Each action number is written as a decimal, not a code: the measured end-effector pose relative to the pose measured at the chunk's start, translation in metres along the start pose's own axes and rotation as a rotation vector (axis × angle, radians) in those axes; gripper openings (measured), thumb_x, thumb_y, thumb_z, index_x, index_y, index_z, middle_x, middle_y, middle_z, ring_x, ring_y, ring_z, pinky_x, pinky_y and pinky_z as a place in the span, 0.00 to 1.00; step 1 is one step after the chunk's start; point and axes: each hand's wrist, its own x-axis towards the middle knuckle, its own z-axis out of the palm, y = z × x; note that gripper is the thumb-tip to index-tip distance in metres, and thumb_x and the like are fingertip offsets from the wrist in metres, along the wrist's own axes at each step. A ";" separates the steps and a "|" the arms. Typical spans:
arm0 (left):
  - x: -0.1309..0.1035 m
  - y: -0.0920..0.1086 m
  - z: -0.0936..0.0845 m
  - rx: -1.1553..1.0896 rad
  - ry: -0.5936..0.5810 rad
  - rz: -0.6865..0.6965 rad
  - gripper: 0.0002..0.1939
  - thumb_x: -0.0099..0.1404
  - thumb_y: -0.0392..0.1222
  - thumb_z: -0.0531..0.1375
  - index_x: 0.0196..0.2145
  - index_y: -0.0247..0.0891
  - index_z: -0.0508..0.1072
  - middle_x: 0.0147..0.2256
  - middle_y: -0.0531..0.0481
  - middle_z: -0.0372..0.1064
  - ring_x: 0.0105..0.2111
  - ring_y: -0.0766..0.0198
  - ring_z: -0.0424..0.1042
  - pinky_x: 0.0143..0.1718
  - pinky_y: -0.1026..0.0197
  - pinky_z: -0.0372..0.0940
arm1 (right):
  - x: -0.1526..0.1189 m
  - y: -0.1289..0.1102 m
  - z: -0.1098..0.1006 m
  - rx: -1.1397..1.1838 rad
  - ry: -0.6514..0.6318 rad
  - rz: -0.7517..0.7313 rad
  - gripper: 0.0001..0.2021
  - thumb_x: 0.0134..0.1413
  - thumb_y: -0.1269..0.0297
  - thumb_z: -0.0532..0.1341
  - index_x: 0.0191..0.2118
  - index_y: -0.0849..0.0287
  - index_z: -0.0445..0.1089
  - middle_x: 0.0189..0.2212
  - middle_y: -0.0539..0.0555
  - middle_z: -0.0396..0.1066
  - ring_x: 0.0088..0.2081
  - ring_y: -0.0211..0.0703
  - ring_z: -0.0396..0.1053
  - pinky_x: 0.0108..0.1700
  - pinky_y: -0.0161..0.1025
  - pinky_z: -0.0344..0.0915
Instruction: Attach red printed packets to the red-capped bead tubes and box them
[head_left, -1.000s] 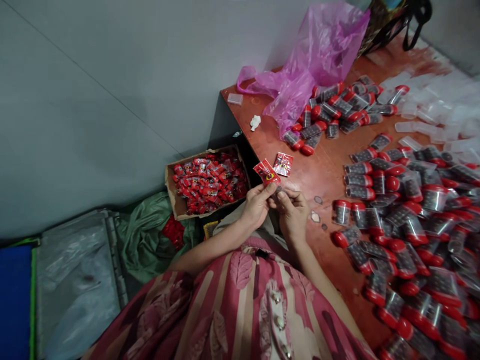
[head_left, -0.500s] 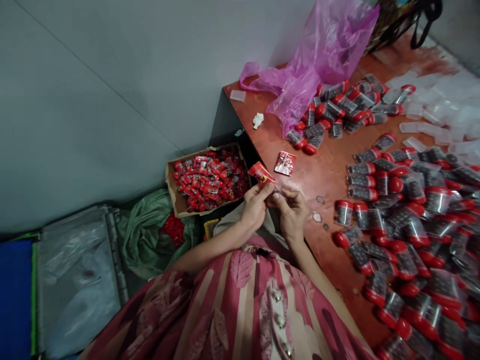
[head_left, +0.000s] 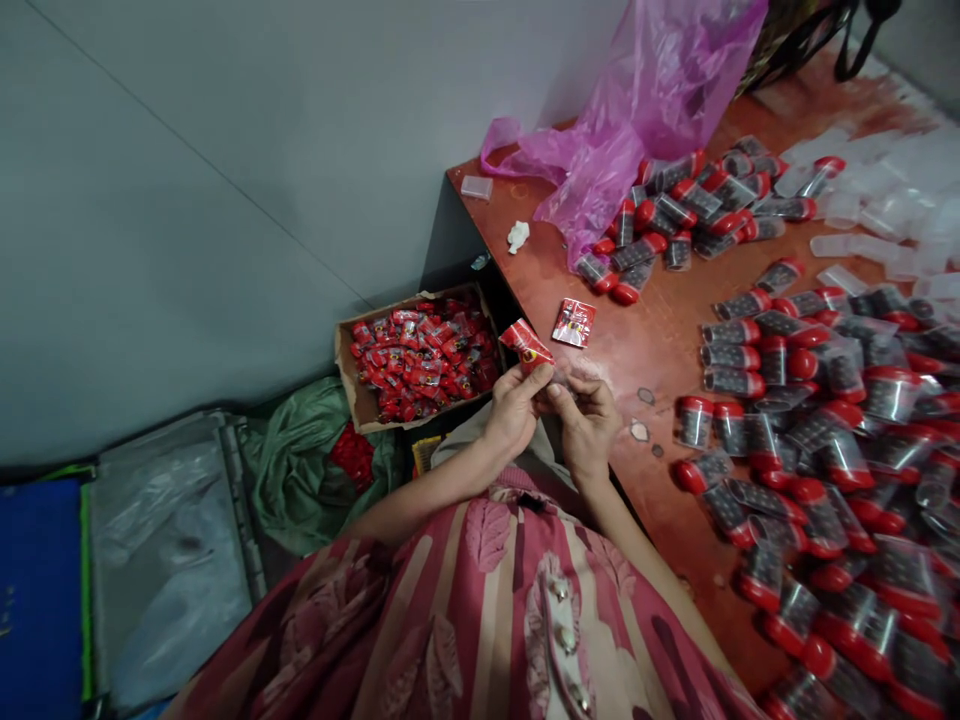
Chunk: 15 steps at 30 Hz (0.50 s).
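Close in front of my body, at the edge of the red-brown table (head_left: 637,350), my left hand (head_left: 516,408) pinches a small red printed packet (head_left: 527,343) between thumb and fingers. The packet sticks up past my thumb, its lower end hidden by my fingers. My right hand (head_left: 585,420) is closed beside it, thumb against curled fingers, on the clear end of the same packet. Just beyond my hands a stack of flat red packets (head_left: 574,323) lies on the table.
Left of the table is a cardboard box (head_left: 346,375) of red wrapped pieces, beside a green sack (head_left: 289,480) and a grey crate (head_left: 161,590). Many clear tubes with red caps (head_left: 810,510) cover the table's right side. A pink plastic bag (head_left: 592,170) lies at the back.
Both hands stay nearly in place with the red packet still between them. The view has shifted very slightly; the things on the table have not visibly moved.
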 end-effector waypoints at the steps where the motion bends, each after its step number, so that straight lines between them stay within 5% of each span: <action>1: 0.001 0.000 -0.001 -0.015 0.001 0.014 0.16 0.46 0.45 0.70 0.31 0.34 0.75 0.30 0.48 0.74 0.26 0.69 0.69 0.29 0.66 0.61 | -0.001 0.002 0.000 -0.028 -0.006 -0.042 0.10 0.44 0.61 0.68 0.31 0.57 0.69 0.29 0.48 0.72 0.31 0.36 0.69 0.38 0.38 0.69; 6: 0.001 -0.003 -0.008 0.061 -0.014 0.012 0.16 0.47 0.46 0.69 0.30 0.32 0.76 0.29 0.47 0.74 0.25 0.69 0.68 0.28 0.66 0.60 | -0.007 0.006 -0.002 -0.077 -0.014 -0.071 0.09 0.44 0.60 0.68 0.30 0.57 0.70 0.28 0.47 0.72 0.30 0.36 0.68 0.38 0.38 0.68; 15: -0.006 -0.007 -0.005 0.163 -0.061 0.091 0.17 0.49 0.51 0.68 0.27 0.34 0.74 0.30 0.47 0.73 0.27 0.70 0.65 0.26 0.67 0.56 | 0.000 -0.003 0.003 0.383 -0.002 0.343 0.13 0.39 0.60 0.71 0.29 0.58 0.67 0.30 0.47 0.73 0.27 0.35 0.70 0.30 0.36 0.71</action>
